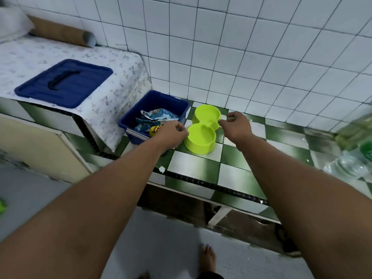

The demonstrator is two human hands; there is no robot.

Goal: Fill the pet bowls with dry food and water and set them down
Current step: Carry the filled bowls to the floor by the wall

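Two joined lime-green plastic pet bowls (203, 130) on green-and-white checked tile counter (197, 168), near back edge, beside open blue plastic bin (149, 109). Left hand (173, 133) and right hand (235, 125) at bowl sides, fingers curled; grip unclear.

No legible text anywhere in view; blue printed packet (159, 117) inside the blue bin (136, 135) carries markings, too crumpled and blurred to read; yellow patch with dark marks (155, 130) beside it likewise unreadable.
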